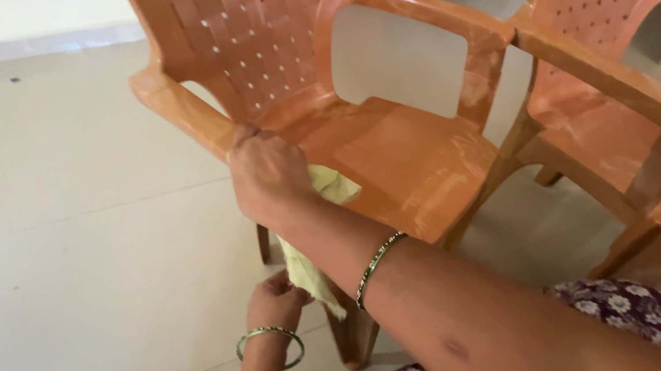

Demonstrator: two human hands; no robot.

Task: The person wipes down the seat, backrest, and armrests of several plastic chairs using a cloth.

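The right hand [269,173] is closed over the upper part of a pale yellow soft cloth [314,246], knuckles up, pressing the bunched fabric against the front corner of the seat where the left armrest of an orange moulded plastic chair with a woven-pattern backrest [397,156] comes down. Held like that, the cloth stays flat against the plastic under the palm. The left hand [277,302], lower and nearer the body, pinches the hanging tail of the same cloth, which keeps the loose end gathered and off the floor. Both wrists carry thin green-and-gold bangles [377,265]. The chair's seat shows pale dusty streaks across its surface. A second orange plastic chair of the same kind [625,73] stands just beside it on the right, armrests nearly touching, both on a glossy cream tiled floor [40,216].
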